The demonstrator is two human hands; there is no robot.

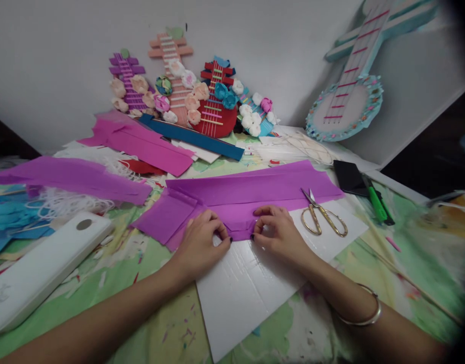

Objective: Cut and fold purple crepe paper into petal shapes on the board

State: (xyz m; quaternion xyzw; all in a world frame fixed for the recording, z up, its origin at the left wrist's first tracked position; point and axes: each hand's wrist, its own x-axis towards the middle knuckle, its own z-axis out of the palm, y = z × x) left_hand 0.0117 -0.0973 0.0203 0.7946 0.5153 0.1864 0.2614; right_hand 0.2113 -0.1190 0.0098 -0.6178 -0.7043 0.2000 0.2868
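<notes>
My left hand (pixel 204 240) and my right hand (pixel 276 233) pinch the two ends of a small folded strip of purple paper (pixel 240 228), low over a white board (pixel 251 283). Thumb and fingers are pressed together on both sides. Behind the strip lies a large sheet of purple crepe paper (pixel 255 184). Folded purple pieces (pixel 166 215) rest just left of it, next to my left hand. Gold-handled scissors (pixel 323 215) lie on the board to the right of my right hand, blades slightly apart.
Flower-trimmed paper guitars (pixel 217 119) lean on the back wall, with a larger pale blue one (pixel 346 101) at right. A white power bank (pixel 54 268) lies left. Pink paper (pixel 141 144), a black phone (pixel 350 177) and a green cutter (pixel 376 202) surround the board.
</notes>
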